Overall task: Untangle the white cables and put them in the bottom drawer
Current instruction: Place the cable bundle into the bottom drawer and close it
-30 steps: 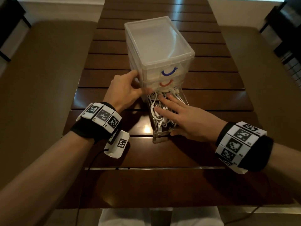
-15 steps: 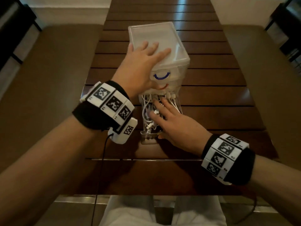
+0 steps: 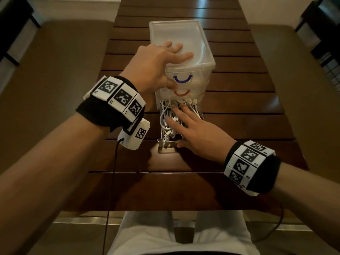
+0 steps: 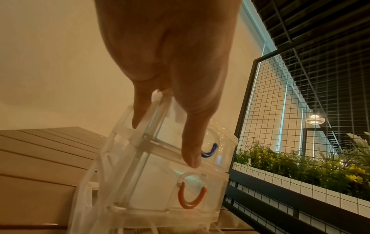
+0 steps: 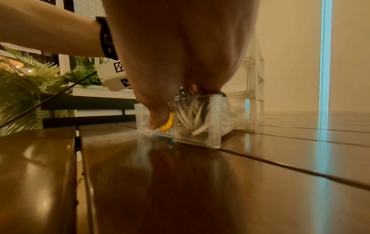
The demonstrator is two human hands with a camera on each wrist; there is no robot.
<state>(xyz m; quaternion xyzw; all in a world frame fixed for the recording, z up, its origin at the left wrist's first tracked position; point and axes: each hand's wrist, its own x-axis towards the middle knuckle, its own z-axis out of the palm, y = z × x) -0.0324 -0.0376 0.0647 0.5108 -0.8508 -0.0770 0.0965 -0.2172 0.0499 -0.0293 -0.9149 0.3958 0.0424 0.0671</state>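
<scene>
A clear plastic drawer unit (image 3: 184,34) stands on the wooden table. Its top drawer has a blue handle (image 3: 183,79) and its middle drawer a red one (image 3: 181,92). The bottom drawer (image 3: 166,143) is pulled out toward me and holds a heap of white cables (image 3: 164,115). My left hand (image 3: 161,61) lies on the lid with fingers spread straight and its thumb down the front by the blue handle (image 4: 210,150). My right hand (image 3: 195,129) presses flat on the cables (image 5: 192,114), with its thumb against the drawer's yellow handle (image 5: 169,123).
The slatted dark table (image 3: 239,126) has brown benches (image 3: 55,70) along both sides, and its near edge is just above my lap. A black lead (image 3: 112,172) hangs from my left wrist camera. A wire-grid partition with plants (image 4: 300,158) stands beyond the table.
My left hand has left the unit's left side and gone up onto its lid. The right hand stays flat on the cables in the open drawer. The head view has tilted more steeply down.
</scene>
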